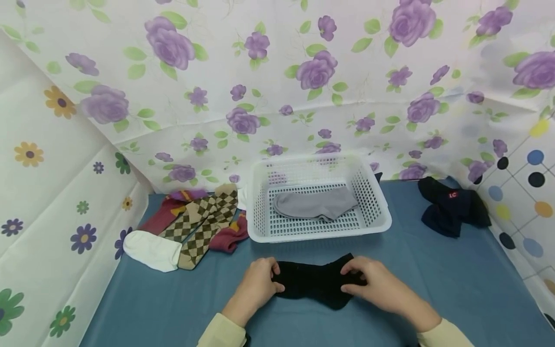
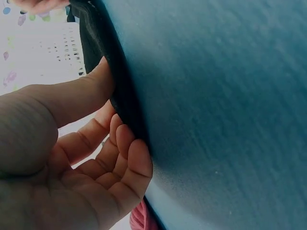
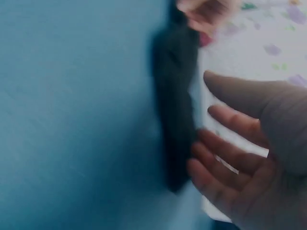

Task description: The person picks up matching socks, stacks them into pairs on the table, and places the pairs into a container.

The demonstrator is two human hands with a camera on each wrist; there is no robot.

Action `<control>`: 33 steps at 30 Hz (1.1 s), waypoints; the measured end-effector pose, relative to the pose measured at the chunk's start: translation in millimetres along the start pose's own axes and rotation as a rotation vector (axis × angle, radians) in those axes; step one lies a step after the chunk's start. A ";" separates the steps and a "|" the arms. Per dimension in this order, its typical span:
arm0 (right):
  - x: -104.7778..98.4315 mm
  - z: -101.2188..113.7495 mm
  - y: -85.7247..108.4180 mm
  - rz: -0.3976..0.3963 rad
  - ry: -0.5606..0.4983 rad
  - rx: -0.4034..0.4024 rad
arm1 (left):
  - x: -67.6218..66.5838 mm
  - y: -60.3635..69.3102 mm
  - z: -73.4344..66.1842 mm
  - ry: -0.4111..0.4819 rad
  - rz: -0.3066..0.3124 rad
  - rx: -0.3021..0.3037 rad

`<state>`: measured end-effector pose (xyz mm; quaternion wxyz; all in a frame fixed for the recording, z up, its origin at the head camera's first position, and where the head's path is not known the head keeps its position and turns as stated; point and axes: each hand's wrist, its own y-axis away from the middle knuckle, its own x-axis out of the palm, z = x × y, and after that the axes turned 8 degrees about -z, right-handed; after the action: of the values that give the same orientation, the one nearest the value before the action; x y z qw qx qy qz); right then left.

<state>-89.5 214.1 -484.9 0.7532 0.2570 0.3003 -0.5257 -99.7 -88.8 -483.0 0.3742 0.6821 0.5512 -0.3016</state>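
A black sock lies stretched sideways on the blue cloth, in front of the white basket. At its left end my left hand pinches the fabric between thumb and fingers; the left wrist view shows the thumb on the sock's edge. Over the other end hovers my right hand, thumb and fingers spread apart. In the right wrist view its lower fingertips are beside the blurred sock; whether they touch it I cannot tell.
The white plastic basket holds a grey sock. To its left lie a white sock, checkered socks and dark red socks. Dark socks are piled at the right. Flowered sheeting stands behind.
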 end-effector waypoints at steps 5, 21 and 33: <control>-46.0 8.4 -1.5 -0.140 -0.071 0.033 | 0.4 0.0 -1.4 -0.003 0.013 -0.018; -138.6 -38.2 -48.9 -0.596 0.051 0.250 | -14.1 7.6 1.2 -0.048 -0.116 -0.014; -132.6 -90.1 -103.9 -0.274 -0.154 0.423 | -14.7 4.0 5.0 -0.048 -0.115 -0.098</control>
<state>-239.7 329.3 -458.4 0.6251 0.3248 0.1576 -0.6920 -98.8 -101.2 -472.8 0.4023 0.6226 0.5944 -0.3116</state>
